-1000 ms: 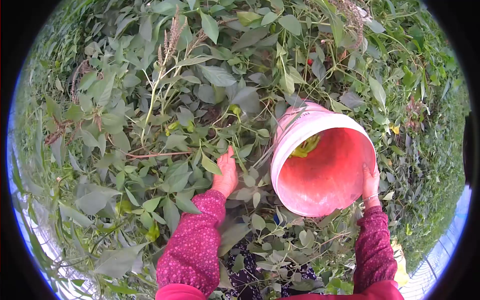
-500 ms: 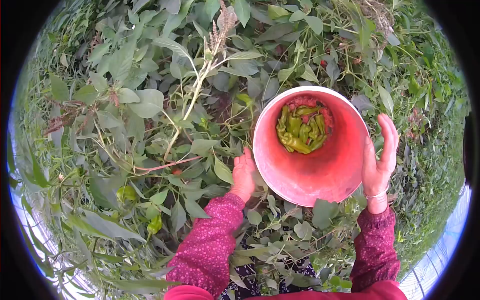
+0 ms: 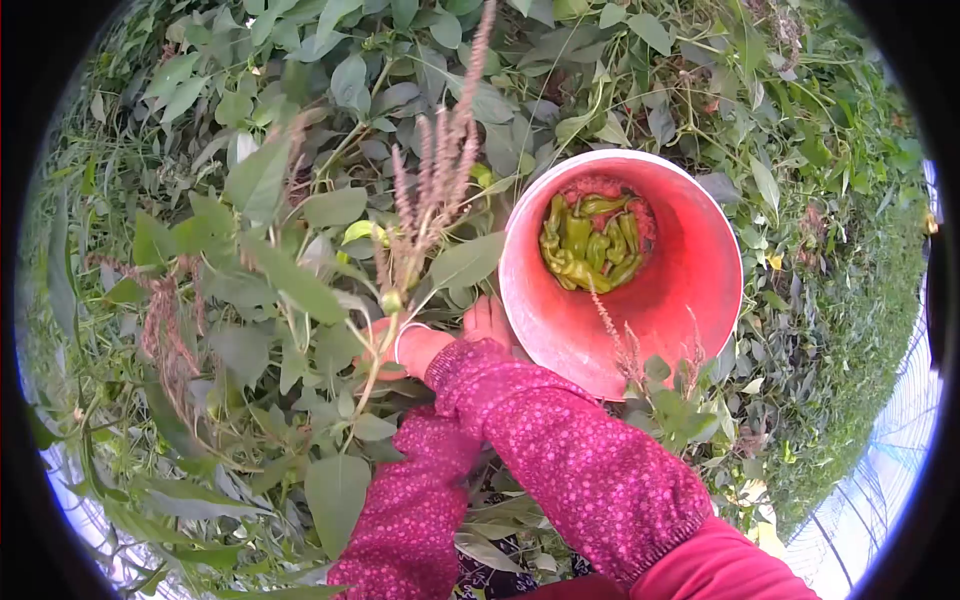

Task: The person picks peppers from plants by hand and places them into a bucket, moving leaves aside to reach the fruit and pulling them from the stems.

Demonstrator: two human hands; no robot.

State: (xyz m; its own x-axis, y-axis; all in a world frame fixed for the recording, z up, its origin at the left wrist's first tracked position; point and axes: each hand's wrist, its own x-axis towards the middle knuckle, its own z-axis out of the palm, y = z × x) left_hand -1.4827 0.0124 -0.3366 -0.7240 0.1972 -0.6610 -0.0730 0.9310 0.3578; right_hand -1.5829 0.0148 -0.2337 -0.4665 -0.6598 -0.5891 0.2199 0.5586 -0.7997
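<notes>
A pink bucket [image 3: 690, 270] stands upright among leafy plants, with several green peppers [image 3: 588, 245] and a few red ones at its bottom. My left hand [image 3: 490, 320] rests by the bucket's left rim, fingers extended, partly hidden behind my right sleeve. My right arm, in a dark red dotted sleeve, crosses over to the left. My right hand [image 3: 392, 348], a bangle at its wrist, is pushed into the leaves beside a green stem. Leaves cover its fingers, so any grip is hidden.
Dense pepper plants and weeds with reddish seed spikes [image 3: 440, 170] surround everything. A tall weed stem [image 3: 385, 300] rises just in front of my right hand. A pale strip of covering [image 3: 870, 500] shows at the lower right.
My right hand has left the bucket's right side and swung across to the leaves on the left. The bucket, tilted a second ago, now stands upright. My left hand stayed by the rim.
</notes>
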